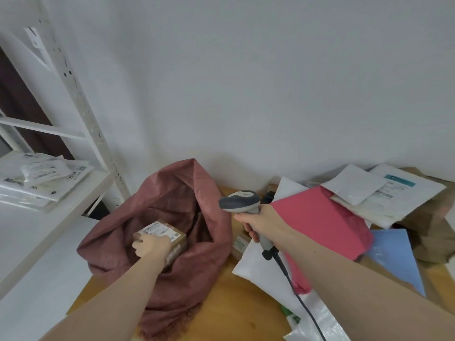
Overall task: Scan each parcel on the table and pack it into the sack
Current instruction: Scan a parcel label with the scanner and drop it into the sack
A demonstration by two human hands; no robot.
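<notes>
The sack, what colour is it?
The sack is a dusty reddish brown, plain, best seen in the head view.

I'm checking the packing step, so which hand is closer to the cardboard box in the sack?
Left. The left hand grips the cardboard box inside the sack; the right hand holds the scanner beside the sack.

A plain white wall (270, 82) backs the wooden table (236, 308), with white metal shelving (81, 107) (perforated uprights) at left.
</notes>
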